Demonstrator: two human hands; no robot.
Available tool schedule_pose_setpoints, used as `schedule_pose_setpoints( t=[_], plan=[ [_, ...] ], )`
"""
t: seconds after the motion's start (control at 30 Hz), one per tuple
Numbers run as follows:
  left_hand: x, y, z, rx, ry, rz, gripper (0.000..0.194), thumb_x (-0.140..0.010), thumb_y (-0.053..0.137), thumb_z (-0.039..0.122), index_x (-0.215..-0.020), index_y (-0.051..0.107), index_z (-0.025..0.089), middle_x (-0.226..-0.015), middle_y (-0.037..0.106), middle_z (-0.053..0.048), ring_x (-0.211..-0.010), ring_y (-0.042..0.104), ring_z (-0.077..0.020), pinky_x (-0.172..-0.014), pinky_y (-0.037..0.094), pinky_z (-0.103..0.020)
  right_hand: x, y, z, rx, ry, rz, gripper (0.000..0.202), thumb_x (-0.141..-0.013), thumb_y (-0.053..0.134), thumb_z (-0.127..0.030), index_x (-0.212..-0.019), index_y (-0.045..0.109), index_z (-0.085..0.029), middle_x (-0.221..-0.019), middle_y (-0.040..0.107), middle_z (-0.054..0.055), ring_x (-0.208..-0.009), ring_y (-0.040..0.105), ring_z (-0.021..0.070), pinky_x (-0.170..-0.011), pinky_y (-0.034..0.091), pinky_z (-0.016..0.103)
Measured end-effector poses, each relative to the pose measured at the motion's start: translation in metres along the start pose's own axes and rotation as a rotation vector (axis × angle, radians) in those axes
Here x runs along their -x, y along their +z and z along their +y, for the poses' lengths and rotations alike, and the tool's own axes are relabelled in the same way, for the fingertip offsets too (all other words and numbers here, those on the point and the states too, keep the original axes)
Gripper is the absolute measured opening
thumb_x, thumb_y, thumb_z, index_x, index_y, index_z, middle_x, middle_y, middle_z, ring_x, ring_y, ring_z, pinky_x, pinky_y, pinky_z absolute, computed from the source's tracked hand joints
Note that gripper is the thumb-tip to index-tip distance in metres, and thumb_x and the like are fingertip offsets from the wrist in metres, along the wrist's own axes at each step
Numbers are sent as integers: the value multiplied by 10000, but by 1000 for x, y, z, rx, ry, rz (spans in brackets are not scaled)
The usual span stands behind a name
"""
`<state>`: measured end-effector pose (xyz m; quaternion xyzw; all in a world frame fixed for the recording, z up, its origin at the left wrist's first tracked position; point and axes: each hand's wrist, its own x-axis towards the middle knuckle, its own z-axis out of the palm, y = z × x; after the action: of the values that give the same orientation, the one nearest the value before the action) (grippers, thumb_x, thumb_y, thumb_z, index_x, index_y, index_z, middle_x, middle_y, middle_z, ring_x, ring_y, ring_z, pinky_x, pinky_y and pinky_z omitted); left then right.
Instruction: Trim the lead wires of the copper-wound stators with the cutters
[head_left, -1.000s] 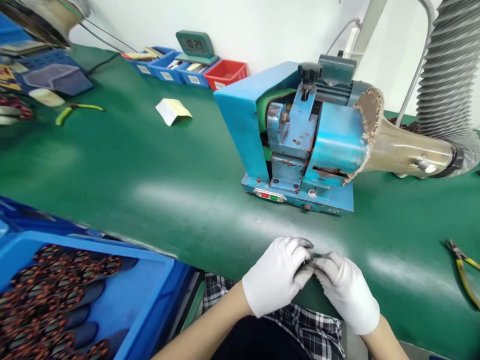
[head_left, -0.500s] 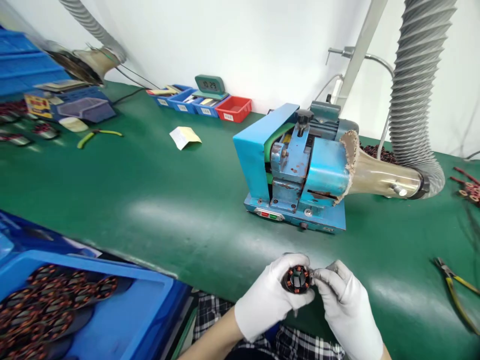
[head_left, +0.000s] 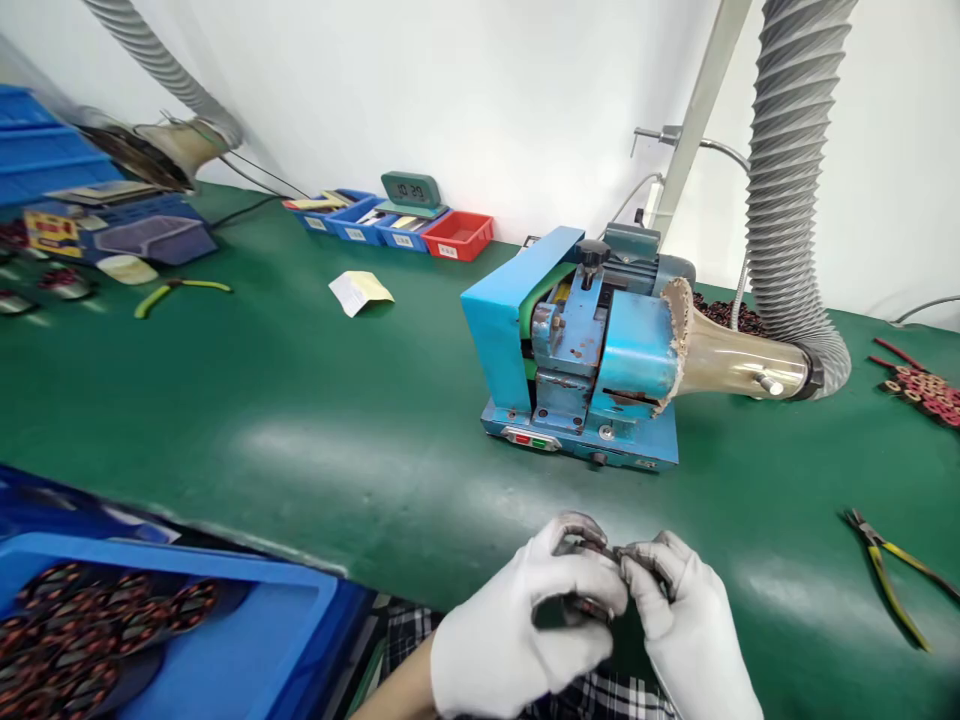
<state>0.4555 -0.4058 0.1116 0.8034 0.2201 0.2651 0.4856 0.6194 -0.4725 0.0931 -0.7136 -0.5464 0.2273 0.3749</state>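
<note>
My left hand (head_left: pixel 529 610), in a white glove, is wrapped round a small motor stator (head_left: pixel 591 607) with copper windings. The glove's fingers cover most of it, and it looks tilted on its side. At the stator's right edge, my right hand (head_left: pixel 690 615), also gloved, pinches thumb against forefinger. What lies between those fingertips is too small and hidden to make out. Both hands are over the near edge of the green table (head_left: pixel 390 490), in front of a blue belt machine (head_left: pixel 570 370).
A blue tray (head_left: pixel 300 590) of several stators stands at lower left. Yellow-handled pliers (head_left: pixel 885 570) lie on the right, and green-handled pliers (head_left: pixel 176 290) far left. A grey hose (head_left: pixel 795 180) joins the machine's funnel. Small bins (head_left: pixel 457 235), a clock (head_left: pixel 411 190) and folded paper (head_left: pixel 360 290) are farther back.
My left hand has turned the stator, so its open round face no longer points up at me. My right hand remains pinched at its edge. The whole view has shifted slightly.
</note>
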Motion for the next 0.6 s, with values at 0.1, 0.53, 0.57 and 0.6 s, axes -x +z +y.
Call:
schedule_pose_setpoints(
  t=[0.1, 0.53, 0.57, 0.6],
  plan=[
    [2, 4, 3, -102, 17, 36, 301, -753, 516, 47, -979, 572, 238, -1008, 493, -45, -902, 545, -166, -779, 511, -277, 1, -3, -4, -27, 32, 19, 208, -796, 513, -331, -689, 652, -219, -651, 582, 41, -598, 564, 180, -553, 463, 281],
    [-1, 13, -27, -68, -27, 25, 283, -770, 612, 221, -1044, 543, 221, -974, 600, -53, -899, 597, -200, -765, 529, -349, -3, 1, 0, -730, 371, -141, 315, -618, 717, -400, -518, 546, -155, -484, 439, -43, -382, 434, 84, -390, 346, 216],
    [0, 13, -26, -75, -34, 20, 265, -778, 595, 208, -1038, 547, 221, -947, 605, -51, -926, 590, -206, -789, 521, -359, -3, 0, -2, -708, 365, -138, 311, -635, 707, -391, -517, 540, -157, -489, 438, -43, -395, 438, 85, -401, 348, 216],
    [1, 12, -24, -87, -27, 24, 257, -786, 574, 189, -1038, 546, 226, -911, 607, -44, -949, 581, -207, -816, 512, -365, -4, 0, -3, -689, 368, -132, 305, -655, 695, -386, -527, 537, -159, -492, 440, -42, -410, 442, 86, -413, 350, 215]
  ],
)
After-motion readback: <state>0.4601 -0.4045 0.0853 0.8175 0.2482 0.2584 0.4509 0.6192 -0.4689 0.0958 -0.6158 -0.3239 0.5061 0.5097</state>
